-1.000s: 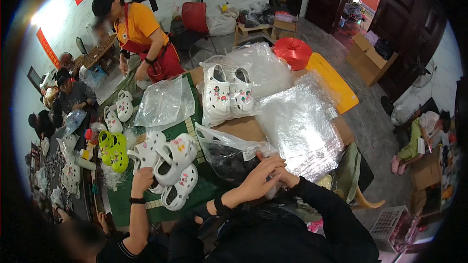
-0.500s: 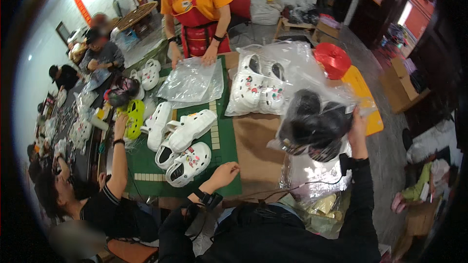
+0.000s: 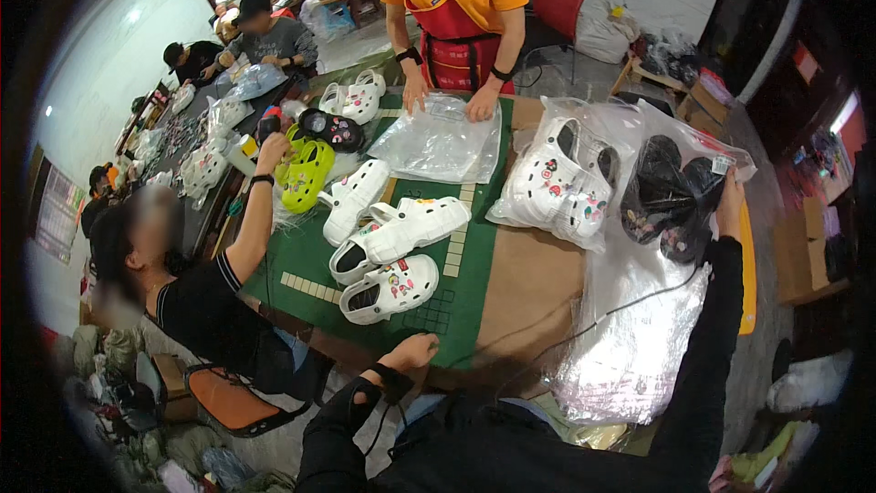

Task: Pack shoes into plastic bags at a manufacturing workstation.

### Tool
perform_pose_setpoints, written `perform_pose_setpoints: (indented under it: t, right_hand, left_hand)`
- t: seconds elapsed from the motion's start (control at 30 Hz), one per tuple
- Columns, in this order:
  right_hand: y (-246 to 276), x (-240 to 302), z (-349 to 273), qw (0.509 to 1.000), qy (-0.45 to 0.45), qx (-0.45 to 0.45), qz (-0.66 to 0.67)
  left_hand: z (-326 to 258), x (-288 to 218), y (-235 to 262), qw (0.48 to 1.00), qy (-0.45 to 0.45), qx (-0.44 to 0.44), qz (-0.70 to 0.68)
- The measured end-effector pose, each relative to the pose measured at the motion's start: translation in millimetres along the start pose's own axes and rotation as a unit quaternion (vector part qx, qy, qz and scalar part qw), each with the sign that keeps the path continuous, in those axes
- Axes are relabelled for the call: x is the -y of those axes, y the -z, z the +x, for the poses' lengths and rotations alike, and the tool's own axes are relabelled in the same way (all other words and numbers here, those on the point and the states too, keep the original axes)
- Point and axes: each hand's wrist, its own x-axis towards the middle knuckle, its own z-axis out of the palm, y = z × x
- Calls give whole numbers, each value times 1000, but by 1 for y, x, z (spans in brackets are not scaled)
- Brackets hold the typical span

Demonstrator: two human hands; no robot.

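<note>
My left hand point(image 3: 415, 350) rests at the near edge of the tabletop point(image 3: 529, 283), fingers curled loose, holding nothing. Just past it sit white clogs point(image 3: 392, 288) w/ charms on the green mat point(image 3: 461, 288). My right hand point(image 3: 730, 205) is up at the far right, fingers pinched on a clear bag of black clogs point(image 3: 671, 201). Left of that lies a bag of white clogs point(image 3: 557, 187). Empty clear bags point(image 3: 630, 347) lie near right. Far side, a person in a red apron point(image 3: 456, 27) presses a flat bag point(image 3: 443, 141). Far left, a seated person's hand point(image 3: 272, 151) reaches by lime clogs point(image 3: 306, 173).
</note>
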Motion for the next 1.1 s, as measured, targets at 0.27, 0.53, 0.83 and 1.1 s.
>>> perform_pose_setpoints:
  t: [0.27, 0.53, 0.83, 1.1]
  right_hand:
    - [-88, -128, -41, 938, -254, 204, -121]
    - [-49, -209, -43, 904, -68, 282, -315]
    - [-130, -36, -207, 876, -139, 436, -154]
    - [-175, 82, -428, 685, -165, 707, 61]
  left_hand:
    - [-24, 11, -24, 998, 41, -36, -24]
    - [-26, 4, 9, 989, 21, -115, -87]
    - [-4, -67, 70, 954, -184, -233, 39]
    - [21, -203, 128, 872, -241, -259, -339]
